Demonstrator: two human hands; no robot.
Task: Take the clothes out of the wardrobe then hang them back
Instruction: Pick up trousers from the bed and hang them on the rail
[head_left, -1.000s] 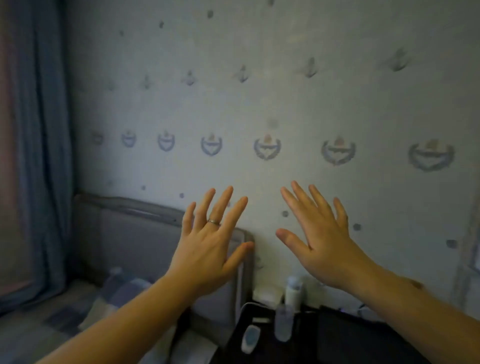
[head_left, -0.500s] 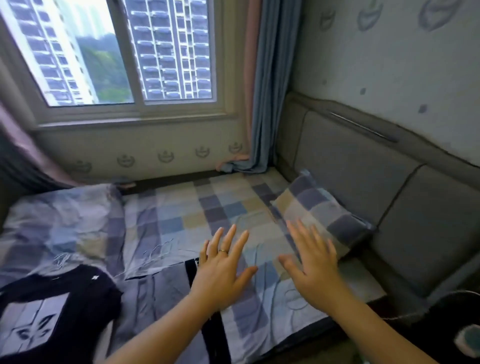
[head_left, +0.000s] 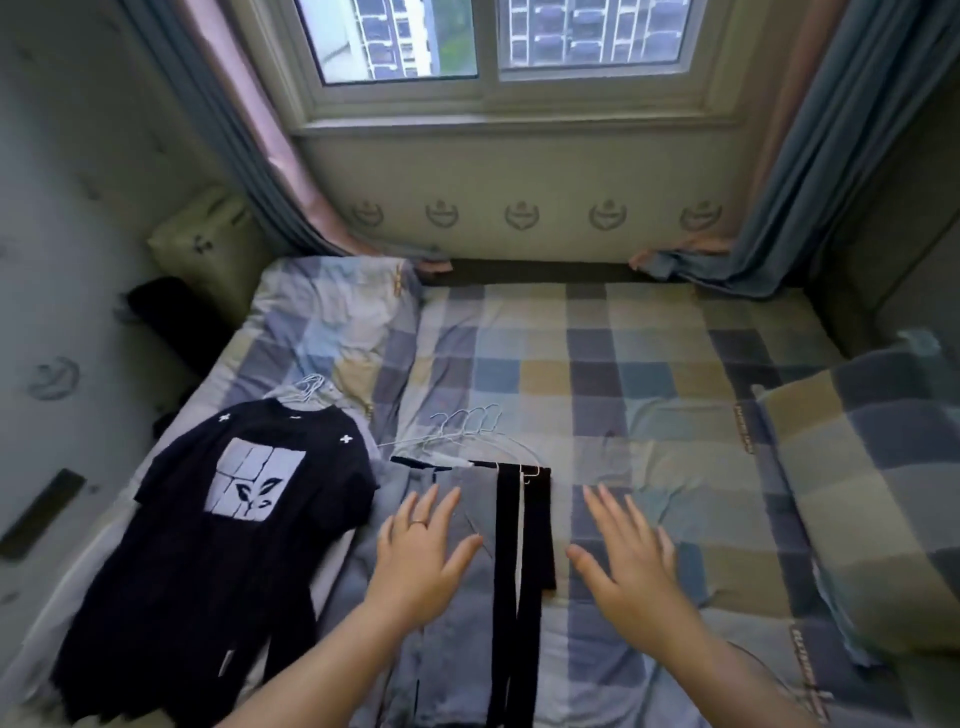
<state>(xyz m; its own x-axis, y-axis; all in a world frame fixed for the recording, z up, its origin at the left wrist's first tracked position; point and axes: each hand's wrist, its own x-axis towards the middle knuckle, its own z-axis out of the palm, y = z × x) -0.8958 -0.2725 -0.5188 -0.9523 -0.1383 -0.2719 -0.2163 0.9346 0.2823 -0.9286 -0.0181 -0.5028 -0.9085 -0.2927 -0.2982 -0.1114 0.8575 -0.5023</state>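
While our left hand (head_left: 421, 551) and right hand (head_left: 628, 556) hovered spread and empty, grey garments (head_left: 467, 597) and black T-shirt (head_left: 234, 519) lay on the bed (head_left: 623, 374); we feared their bunched hangers (head_left: 467, 426) snagging together.

**A small bedroom under a daylit window**

The far wall holds a white-framed sliding window (head_left: 488, 98) with tower blocks showing through the glass. Soft, cool daylight comes in from it. Below the sill runs pale wallpaper (head_left: 566, 176) printed with a row of small crest emblems. Blue-grey and pink drapes hang on both sides; the left curtain (head_left: 244, 156) and the right curtain (head_left: 831, 156) bunch at the far edge of the bed. The bed (head_left: 597, 364) takes up most of the room, spread with a sheet checked in blue, grey and tan. A matching pillow (head_left: 872, 493) lies at the right. A pale green cushion (head_left: 208, 244) sits in the far left corner by the left wall (head_left: 62, 208).
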